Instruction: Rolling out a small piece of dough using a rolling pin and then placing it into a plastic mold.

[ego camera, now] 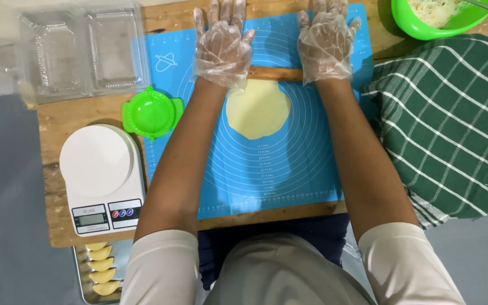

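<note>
Both hands wore thin clear gloves. The left hand (222, 48) and the right hand (325, 42) lay flat, fingers spread wide, on top of a wooden rolling pin (275, 73). The pin sat across the far edge of a round, flat piece of yellow dough (257, 108) in the middle of the blue mat (289, 169). It looked like the rolling step. The next push would need even pressing from both palms, so the dough stayed round. A green dumpling press (152, 113) and a white scale (101, 178) waited on the left.
</note>
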